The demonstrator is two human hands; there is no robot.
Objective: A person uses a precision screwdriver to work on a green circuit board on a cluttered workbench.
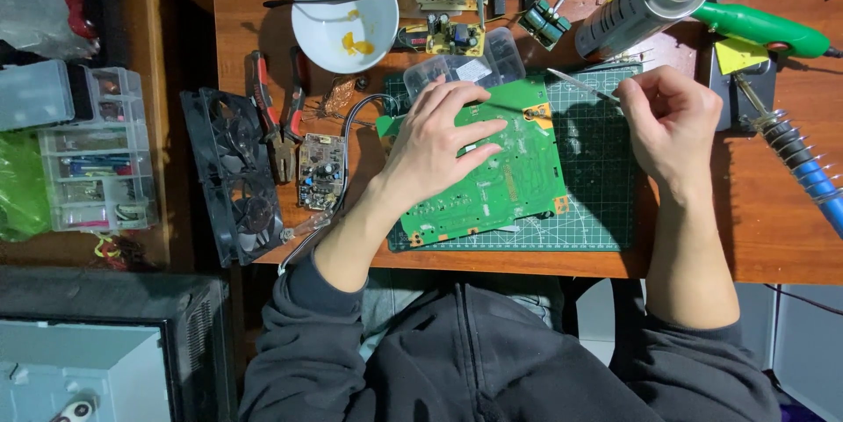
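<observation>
Green circuit board [518, 167] pressed flat on cutting mat [597, 211], worktop's near edge, by left hand [435, 145], fingers spread. Tweezers [575, 84] pinched in right hand [672, 123]. Board judged stiff, light, fragile; best held by edges.

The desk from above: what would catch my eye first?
A green circuit board lies mid-desk on a cutting mat, pressed flat by the left hand. The right hand beside it pinches a thin metal tool aimed at the board's top corner. Behind, a white bowl sits left and a grey spray can leans in at right.
</observation>
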